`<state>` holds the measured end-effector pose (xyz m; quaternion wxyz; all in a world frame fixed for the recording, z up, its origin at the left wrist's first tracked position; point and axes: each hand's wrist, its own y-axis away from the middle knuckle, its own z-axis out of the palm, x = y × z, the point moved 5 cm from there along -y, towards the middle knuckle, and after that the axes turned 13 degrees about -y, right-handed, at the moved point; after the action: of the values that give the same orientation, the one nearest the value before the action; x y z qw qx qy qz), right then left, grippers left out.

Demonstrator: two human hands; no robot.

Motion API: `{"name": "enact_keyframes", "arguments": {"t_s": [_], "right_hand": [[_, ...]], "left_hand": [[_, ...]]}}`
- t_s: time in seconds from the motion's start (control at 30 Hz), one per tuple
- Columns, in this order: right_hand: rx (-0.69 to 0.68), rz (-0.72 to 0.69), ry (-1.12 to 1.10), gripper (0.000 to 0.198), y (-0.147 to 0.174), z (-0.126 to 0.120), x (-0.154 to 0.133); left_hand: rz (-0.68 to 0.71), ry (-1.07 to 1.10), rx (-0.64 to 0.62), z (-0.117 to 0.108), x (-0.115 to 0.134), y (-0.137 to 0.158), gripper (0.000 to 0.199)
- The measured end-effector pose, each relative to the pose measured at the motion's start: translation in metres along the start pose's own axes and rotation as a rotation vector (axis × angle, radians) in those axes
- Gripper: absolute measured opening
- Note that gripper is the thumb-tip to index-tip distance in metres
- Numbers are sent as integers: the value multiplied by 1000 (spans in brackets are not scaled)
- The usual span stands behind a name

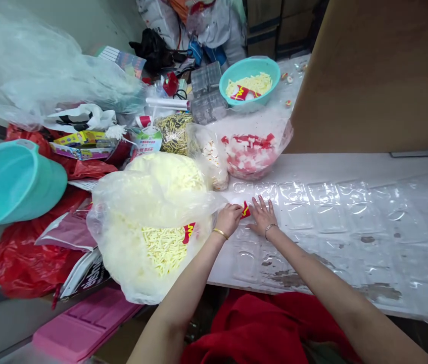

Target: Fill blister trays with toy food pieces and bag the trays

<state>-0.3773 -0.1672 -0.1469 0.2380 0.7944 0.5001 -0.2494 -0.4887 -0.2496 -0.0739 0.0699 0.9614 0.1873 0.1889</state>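
Observation:
My left hand [229, 221] pinches the edge of a small red piece with a yellow mark [245, 210] just above the white table. My right hand [263, 218] lies close on its other side, fingers spread over the clear plastic molded trays [296, 207]. To the left of my left hand sits a big open plastic bag [115, 242] full of short pale yellow sticks [164, 247]. A red piece with yellow lettering [188, 233] rests on those sticks. Behind my hands stands a clear bag of red and white pieces [249, 156].
A turquoise basin [232, 96] with pale sticks stands at the back, beside a large cardboard box [373, 81]. Another turquoise basin [47, 174], red plastic bags [32, 263] and a pink plastic case [85, 323] crowd the left. Rows of clear trays cover the table rightward.

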Motion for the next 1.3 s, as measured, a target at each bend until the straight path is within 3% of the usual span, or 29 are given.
{"name": "enact_keyframes", "arguments": {"t_s": [0.2,0.57,0.8,0.93,1.03,1.13,1.2,1.23,1.3], "right_hand": [[-7,-3,58,84,7,-10,16],[8,-48,114,71,9,-7,13],[0,-60,166,60,8,-5,14],[16,-91,152,53,10,-6,9],[63,-110,119,57,18,-14,4],[215,-127,15,51,39,-33,-11],[312,-187,-122,38,57,-47,-39],[309,-240,-216,30,65,-51,-59],[173,-363,-432,17,72,-49,-112]], "left_hand": [[229,-119,-133,38,7,-29,21],[340,-105,-124,69,-7,-26,30],[119,-314,-96,65,-12,-14,30],[39,-313,-109,63,6,-9,40],[-54,-167,3,38,33,9,47],[56,116,242,-19,65,53,50],[49,285,410,-61,61,95,38],[-87,329,538,-79,44,117,29],[-536,325,726,-96,-10,161,20]]}}
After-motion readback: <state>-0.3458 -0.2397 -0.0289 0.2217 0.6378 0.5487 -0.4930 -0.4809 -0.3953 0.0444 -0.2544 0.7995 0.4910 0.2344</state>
